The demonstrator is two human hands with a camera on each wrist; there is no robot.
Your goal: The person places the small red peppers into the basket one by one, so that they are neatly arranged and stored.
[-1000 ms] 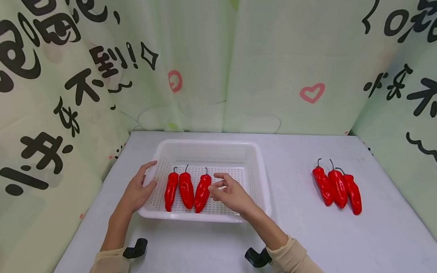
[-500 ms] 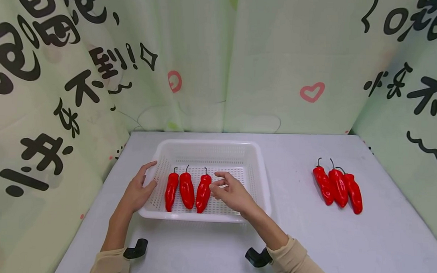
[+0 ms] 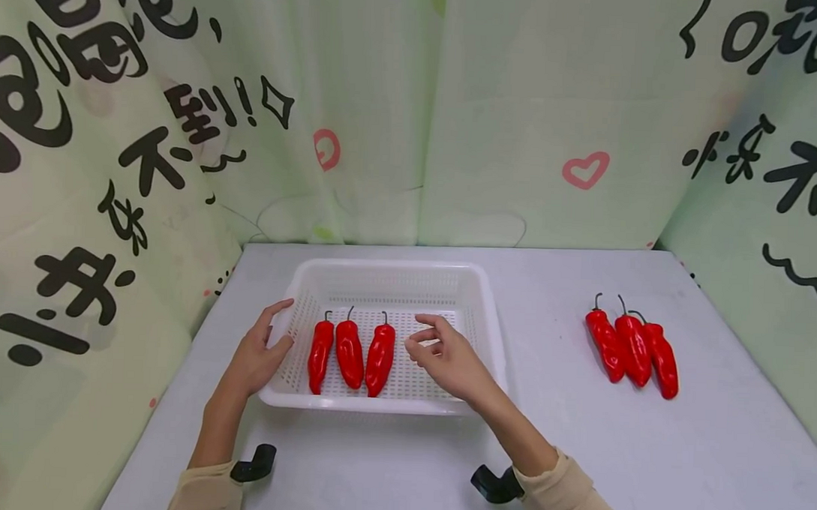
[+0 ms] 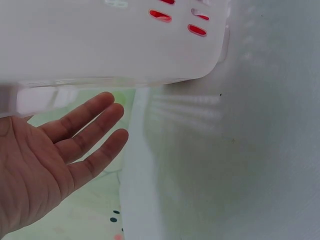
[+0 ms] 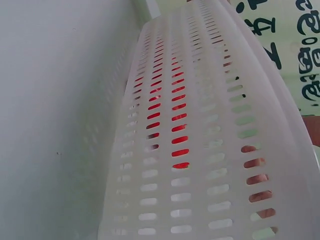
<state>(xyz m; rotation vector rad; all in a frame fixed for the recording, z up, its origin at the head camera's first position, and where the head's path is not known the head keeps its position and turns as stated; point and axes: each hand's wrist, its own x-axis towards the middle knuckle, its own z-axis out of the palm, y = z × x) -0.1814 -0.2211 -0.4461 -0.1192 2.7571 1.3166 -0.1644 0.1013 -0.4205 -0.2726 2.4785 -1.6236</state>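
Observation:
A white perforated plastic basket (image 3: 384, 405) stands on the table in the head view. Inside, three red peppers (image 3: 349, 356) lie side by side, stems pointing to the far side. My left hand (image 3: 257, 362) is at the basket's left rim, thumb laid over the edge; in the left wrist view several fingers (image 4: 95, 142) stretch out straight below the rim. Over the right half of the basket, my right hand (image 3: 448, 359) has loosely bent fingers with nothing in them, just right of the rightmost pepper. Red shows through the slots in the right wrist view.
On the table's right side, three more red peppers (image 3: 631, 349) lie bunched together, touching one another. A pale green curtain (image 3: 508, 123) with black lettering surrounds the back and sides of the white table (image 3: 544, 440). Black wrist mounts (image 3: 498, 485) stick out near the sleeves.
My right hand has moved slightly right, away from the rightmost pepper in the basket, now leaving a gap. The left hand, basket and peppers hold their places.

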